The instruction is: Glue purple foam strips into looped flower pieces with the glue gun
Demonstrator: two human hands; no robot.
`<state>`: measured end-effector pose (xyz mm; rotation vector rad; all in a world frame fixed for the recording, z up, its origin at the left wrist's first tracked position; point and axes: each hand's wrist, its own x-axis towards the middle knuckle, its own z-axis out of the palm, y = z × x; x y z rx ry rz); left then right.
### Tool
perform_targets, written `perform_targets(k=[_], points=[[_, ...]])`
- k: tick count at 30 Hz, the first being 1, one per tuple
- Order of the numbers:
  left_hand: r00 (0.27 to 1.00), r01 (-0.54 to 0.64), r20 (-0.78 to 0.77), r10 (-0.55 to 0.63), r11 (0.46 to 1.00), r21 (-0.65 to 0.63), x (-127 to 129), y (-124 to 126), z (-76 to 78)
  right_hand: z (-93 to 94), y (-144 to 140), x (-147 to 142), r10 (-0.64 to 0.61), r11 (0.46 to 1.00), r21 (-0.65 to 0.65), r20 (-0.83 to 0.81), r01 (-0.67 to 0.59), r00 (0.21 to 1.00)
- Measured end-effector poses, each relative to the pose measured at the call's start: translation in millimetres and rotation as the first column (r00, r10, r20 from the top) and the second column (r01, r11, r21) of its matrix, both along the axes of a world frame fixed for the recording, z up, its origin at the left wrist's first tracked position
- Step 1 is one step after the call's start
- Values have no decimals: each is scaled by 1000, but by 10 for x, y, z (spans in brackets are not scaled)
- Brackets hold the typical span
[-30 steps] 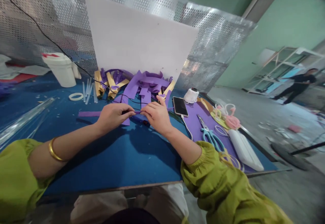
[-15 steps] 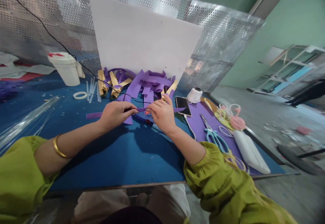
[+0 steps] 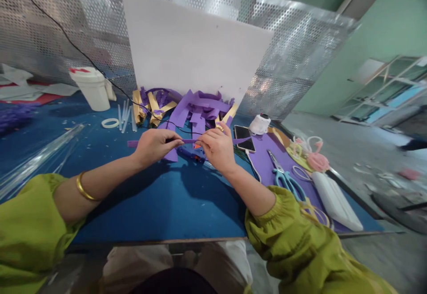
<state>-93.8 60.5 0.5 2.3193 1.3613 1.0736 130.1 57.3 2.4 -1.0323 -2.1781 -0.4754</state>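
A narrow purple strip [image 3: 189,141], looking like paper or felt, stretches level across both hands above the blue table. My left hand [image 3: 156,146] pinches it between thumb and fingers, and a short end sticks out to the left. My right hand [image 3: 216,148] pinches it a little further right, its other end reaching over the phone [image 3: 244,138]. Under the strip lies a blue tool [image 3: 190,155] with an orange part, partly hidden by my right hand. Behind the hands is a heap of wider purple strips [image 3: 182,111].
Cream-wrapped purple bunches [image 3: 156,107] stand behind. At left are translucent sticks [image 3: 125,118], a tape ring [image 3: 110,123] and a white bin [image 3: 91,91]. Blue-handled scissors [image 3: 287,183], a white thread cone [image 3: 259,124] and a white packet [image 3: 336,203] lie right. A black cord [image 3: 90,60] crosses the view.
The view has shifted slightly, so everything appears further right. The strip's end beyond my left hand shows shorter, and the stretch between my hands looks narrower. Both hands keep their pinch.
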Motion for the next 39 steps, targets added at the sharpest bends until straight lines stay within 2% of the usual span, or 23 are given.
perform_targets(k=[5, 12, 20, 25, 30, 33, 39], points=[[1000, 24, -21, -23, 999, 34, 19, -24, -19, -29, -17, -32, 40, 999, -8, 20, -40, 999], [999, -32, -41, 31, 999, -35, -32, 36, 9, 15, 23, 41, -72, 997, 8, 2, 72, 997], [999, 37, -2, -37, 999, -25, 31, -40, 13, -5, -35, -28, 32, 999, -2, 52, -32, 998], [1000, -14, -26, 13, 998, -54, 4, -3, 27, 47, -17, 12, -60, 997, 54, 87, 55, 994], [1000, 0, -10, -1, 997, -73, -10, 5, 49, 43, -6, 9, -40, 998, 47, 123, 34, 992], [1000, -10, -27, 7, 994, -109, -46, 55, 61, 62, 26, 60, -91, 993, 91, 118, 80, 989], [994, 24, 113, -8, 989, -148, -221, 268, 78, 118, 133, 219, -196, 974, 136, 81, 184, 977]])
